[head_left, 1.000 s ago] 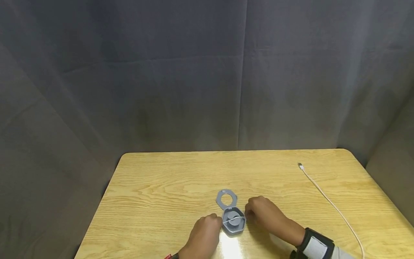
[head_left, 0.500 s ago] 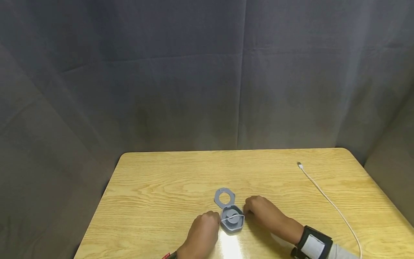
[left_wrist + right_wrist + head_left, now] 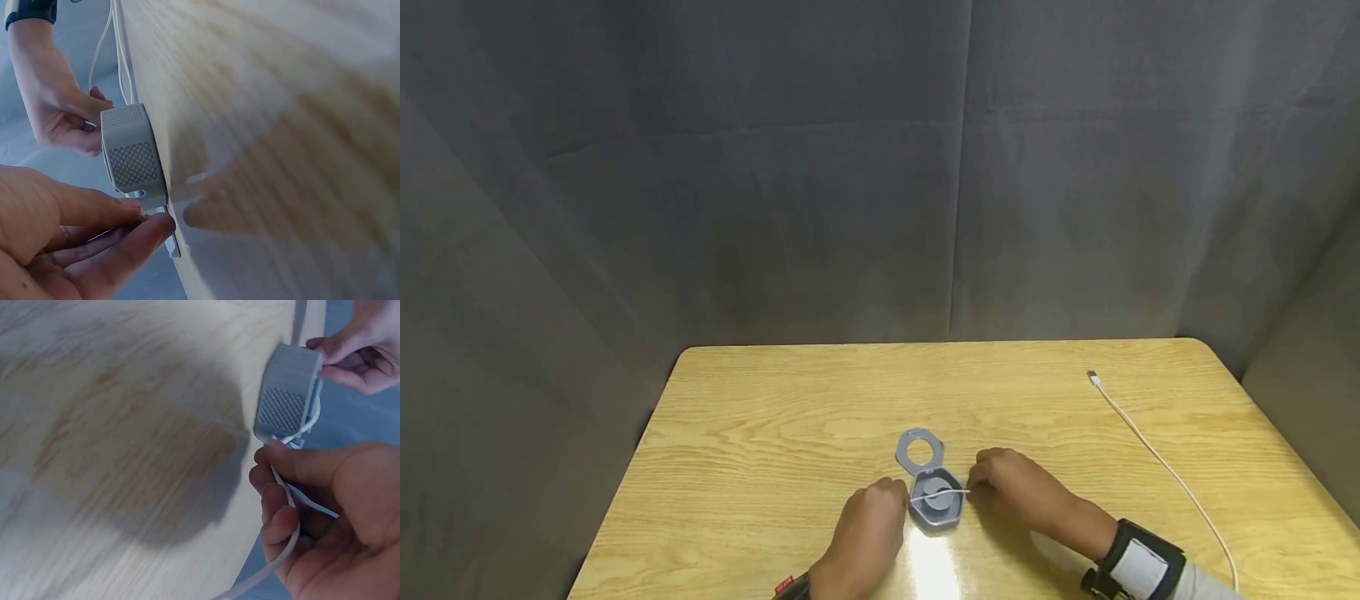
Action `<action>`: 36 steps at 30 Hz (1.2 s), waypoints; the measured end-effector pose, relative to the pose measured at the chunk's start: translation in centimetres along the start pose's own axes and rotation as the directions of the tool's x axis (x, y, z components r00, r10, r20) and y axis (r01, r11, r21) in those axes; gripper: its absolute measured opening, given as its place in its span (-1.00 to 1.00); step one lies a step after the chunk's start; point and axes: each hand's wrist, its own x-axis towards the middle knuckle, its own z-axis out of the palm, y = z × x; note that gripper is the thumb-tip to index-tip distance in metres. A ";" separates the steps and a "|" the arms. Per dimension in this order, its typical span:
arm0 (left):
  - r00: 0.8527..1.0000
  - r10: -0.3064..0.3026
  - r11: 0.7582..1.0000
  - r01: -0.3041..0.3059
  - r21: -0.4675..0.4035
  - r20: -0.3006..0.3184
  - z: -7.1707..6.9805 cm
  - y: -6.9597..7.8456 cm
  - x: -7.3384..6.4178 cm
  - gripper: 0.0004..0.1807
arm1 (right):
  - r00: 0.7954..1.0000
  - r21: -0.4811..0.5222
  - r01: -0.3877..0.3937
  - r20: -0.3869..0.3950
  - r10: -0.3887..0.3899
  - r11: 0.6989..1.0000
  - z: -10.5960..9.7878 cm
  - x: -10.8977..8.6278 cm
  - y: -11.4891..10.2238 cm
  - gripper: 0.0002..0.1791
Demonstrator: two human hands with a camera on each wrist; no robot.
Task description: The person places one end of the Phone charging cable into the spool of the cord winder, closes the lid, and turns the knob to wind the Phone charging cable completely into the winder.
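A grey hexagonal cable case (image 3: pixel 934 523) sits on the table with its ring-shaped lid (image 3: pixel 902 452) folded open behind it. A white cable (image 3: pixel 953 492) crosses the top of the case, over its round core, and comes out at both sides. At the left side, my left hand (image 3: pixel 871 529) has thumb and forefinger pinched at the case's edge slot; the fingertips mostly hide what they pinch, where the cable comes out. My right hand (image 3: pixel 331 500) pinches the cable just off the opposite side, and more cable runs through its curled fingers.
A long stretch of the white cable (image 3: pixel 1165 463) lies along the right of the wooden table (image 3: pixel 760 450), ending in a USB plug (image 3: pixel 1093 378). Dark grey curtains (image 3: pixel 820 208) hang behind the table and at its sides.
My right hand has shifted slightly right, away from the case, and a short bit of cable now shows between its fingertips and the rim. The left hand stays at the case's left side.
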 end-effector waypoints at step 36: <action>1.000 -0.010 1.000 0.011 -0.009 0.027 0.0 -0.3 0.2 -0.89 | 0.992 -0.020 -0.083 -0.101 0.081 0.996 0.6 -0.5 -2.3 -0.85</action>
